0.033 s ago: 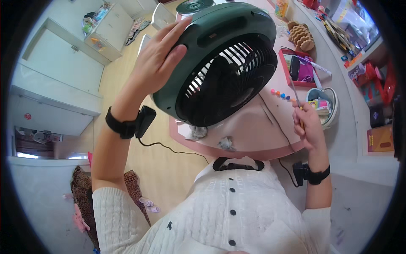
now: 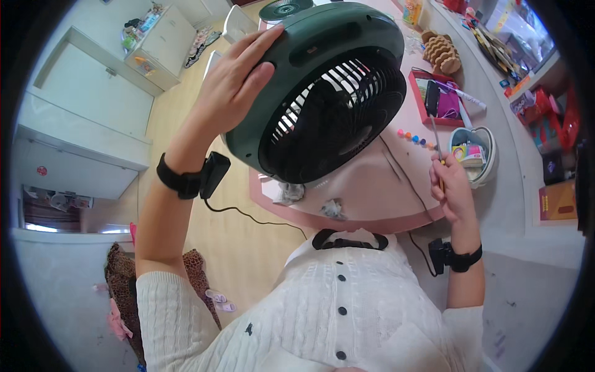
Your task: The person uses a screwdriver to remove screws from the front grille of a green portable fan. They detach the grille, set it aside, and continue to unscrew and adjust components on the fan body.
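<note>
Over the pink table, a dark green fan housing (image 2: 334, 37) stands tilted, its black slatted grille (image 2: 322, 142) facing me. My left hand (image 2: 238, 80) grips the left rim of the housing, fingers lying along its upper side and thumb near its front. Off to the right, my right hand (image 2: 453, 189) is closed around a screwdriver (image 2: 436, 134) with a thin metal shaft and a yellowish handle, mostly covered by my fingers. Its shaft points up and away, apart from the fan. A dark cord (image 2: 406, 177) runs across the table between the fan and my right hand.
The pink table (image 2: 378, 201) carries crumpled grey-white wads (image 2: 333, 209) and small coloured balls (image 2: 415, 139). Beyond my right hand are a white basket (image 2: 493, 162) and a red tray (image 2: 415, 90). A brown wavy object (image 2: 441, 53) and a green round grille (image 2: 285, 8) lie farther back.
</note>
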A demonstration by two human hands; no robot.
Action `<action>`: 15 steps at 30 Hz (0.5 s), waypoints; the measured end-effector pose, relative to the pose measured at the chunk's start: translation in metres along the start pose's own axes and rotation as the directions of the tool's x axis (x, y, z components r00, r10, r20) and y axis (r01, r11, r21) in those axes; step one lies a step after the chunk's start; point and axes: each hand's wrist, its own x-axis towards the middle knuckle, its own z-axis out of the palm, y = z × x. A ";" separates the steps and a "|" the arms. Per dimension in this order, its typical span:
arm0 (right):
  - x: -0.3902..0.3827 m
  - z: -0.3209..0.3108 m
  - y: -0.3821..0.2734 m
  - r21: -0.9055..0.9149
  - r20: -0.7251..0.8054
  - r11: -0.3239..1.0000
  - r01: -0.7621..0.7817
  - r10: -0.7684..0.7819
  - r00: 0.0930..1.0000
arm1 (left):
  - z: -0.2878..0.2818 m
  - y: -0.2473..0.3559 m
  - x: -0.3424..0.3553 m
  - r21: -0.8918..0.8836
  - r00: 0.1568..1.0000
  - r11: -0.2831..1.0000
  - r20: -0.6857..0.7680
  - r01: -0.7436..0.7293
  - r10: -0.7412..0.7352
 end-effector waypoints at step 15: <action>0.024 -0.062 0.135 -0.272 -0.233 0.942 -0.194 0.131 0.964 | 0.002 -0.002 0.001 -0.042 1.000 0.999 -0.014 0.014 -0.014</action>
